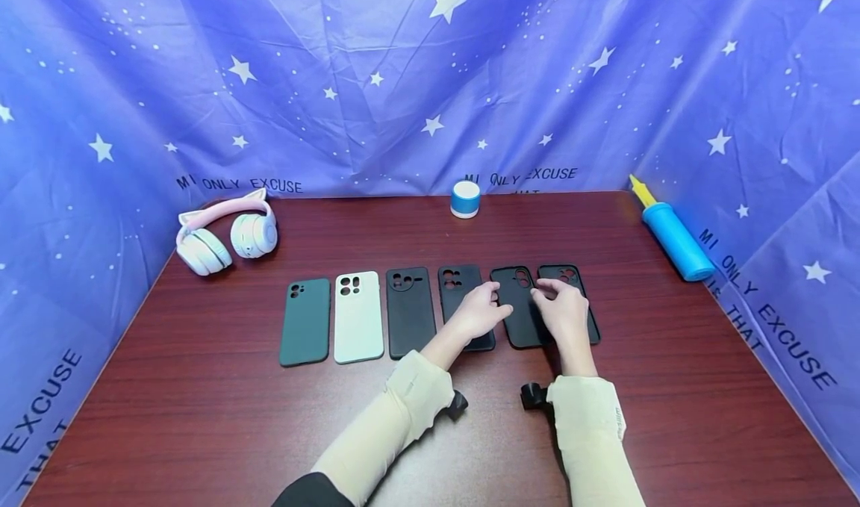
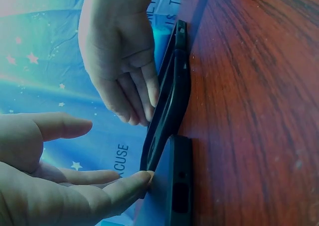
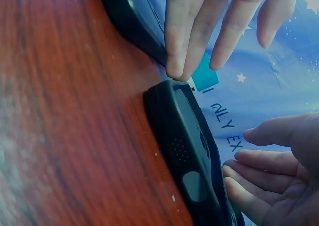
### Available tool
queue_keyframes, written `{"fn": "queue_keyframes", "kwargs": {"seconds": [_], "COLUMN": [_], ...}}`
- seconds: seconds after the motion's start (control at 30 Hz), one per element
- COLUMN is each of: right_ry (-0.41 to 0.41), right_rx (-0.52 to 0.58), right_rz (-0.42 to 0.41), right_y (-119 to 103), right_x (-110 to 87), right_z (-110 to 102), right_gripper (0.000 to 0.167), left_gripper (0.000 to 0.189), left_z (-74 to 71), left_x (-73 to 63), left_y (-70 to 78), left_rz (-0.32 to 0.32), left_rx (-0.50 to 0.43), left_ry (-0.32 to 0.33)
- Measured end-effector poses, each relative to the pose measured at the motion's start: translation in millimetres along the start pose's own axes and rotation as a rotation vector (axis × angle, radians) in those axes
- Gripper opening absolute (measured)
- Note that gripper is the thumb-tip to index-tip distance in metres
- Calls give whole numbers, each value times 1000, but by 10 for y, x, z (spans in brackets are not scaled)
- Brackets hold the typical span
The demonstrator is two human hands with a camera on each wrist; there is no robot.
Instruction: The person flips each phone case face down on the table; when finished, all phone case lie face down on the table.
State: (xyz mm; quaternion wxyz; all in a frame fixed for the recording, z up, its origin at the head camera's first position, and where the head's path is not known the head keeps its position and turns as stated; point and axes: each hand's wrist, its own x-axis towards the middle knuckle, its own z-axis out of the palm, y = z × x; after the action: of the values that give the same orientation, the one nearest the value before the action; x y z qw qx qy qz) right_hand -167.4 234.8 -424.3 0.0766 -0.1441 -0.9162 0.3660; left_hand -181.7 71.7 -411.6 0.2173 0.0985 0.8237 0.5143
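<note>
A row of phone cases lies on the table. My left hand (image 1: 480,309) is over a black phone case (image 1: 452,287), its straight fingers touching the left edge of the neighbouring black phone case (image 1: 516,316). That neighbour has a raised rim and its camera cutout at upper right. My right hand (image 1: 563,313), fingers loosely bent, meets its right edge and partly covers the rightmost black phone case (image 1: 594,328). In the left wrist view, fingertips of the left hand (image 2: 75,186) touch the rim. The right wrist view shows the right hand (image 3: 279,171) with fingers against a case's side.
Further left lie a black case (image 1: 411,320), a white case (image 1: 359,320) and a dark green case (image 1: 305,324). Cat-ear headphones (image 1: 254,236) stand at back left, a blue-and-white cylinder (image 1: 465,201) at back centre, and a blue pump (image 1: 678,242) at the right edge.
</note>
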Motion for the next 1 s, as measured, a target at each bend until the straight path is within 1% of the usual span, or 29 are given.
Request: {"fn": "queue_keyframes", "kwargs": {"seconds": [0.1, 0.17, 0.3, 0.47, 0.63, 0.87, 1.0], "right_ry": [7, 26, 32, -5, -20, -37, -39], "right_rx": [7, 5, 7, 9, 6, 6, 7], "right_rz": [-14, -22, -20, -1, 4, 3, -10], "right_y": [-5, -19, -34, -17, -18, -10, -1], "right_x": [-8, -18, -24, -3, 0, 0, 7], "right_z": [6, 7, 5, 1, -9, 13, 28], "right_gripper": [33, 32, 32, 35, 35, 35, 35], "left_gripper": [57, 56, 55, 54, 53, 51, 51], "left_z": [8, 13, 26, 40, 54, 80, 77], "left_x": [5, 4, -2, -3, -5, 31, 56], "left_y": [-11, -20, -41, -71, -89, -118, -132], "left_rz": [3, 6, 21, 42, 54, 45, 46], "left_rx": [-25, -42, -54, -60, -85, -180, -259], "left_ry": [12, 21, 38, 50, 74, 148, 170]}}
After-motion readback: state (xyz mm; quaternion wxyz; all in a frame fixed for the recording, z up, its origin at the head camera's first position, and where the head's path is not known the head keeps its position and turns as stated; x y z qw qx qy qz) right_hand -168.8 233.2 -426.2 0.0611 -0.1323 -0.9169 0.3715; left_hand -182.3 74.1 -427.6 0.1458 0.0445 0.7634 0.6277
